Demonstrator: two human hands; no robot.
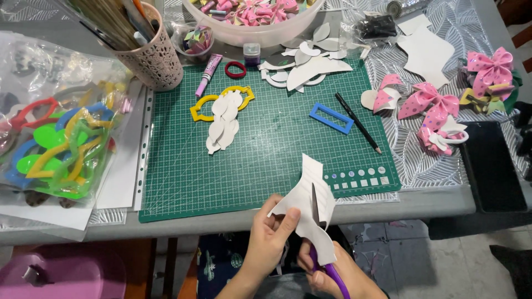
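My left hand (269, 238) pinches a white sheet piece (310, 194) by its left edge, just below the table's front edge. Purple-handled scissors (327, 268) are in my right hand (332, 271), with the blades (314, 202) cutting up into the sheet. On the green cutting mat (266, 144) lie a pile of white cut-out leaf shapes (224, 119) over a yellow template (202, 105), a blue rectangular frame (331, 118) and a black pencil (357, 123).
A pink lattice cup of pens (152, 52) and a bag of coloured templates (61, 144) stand at left. White scraps (305, 66) and a bowl of bows (260, 22) sit at the back. Pink bows (432, 105) and a black phone (493, 166) lie right.
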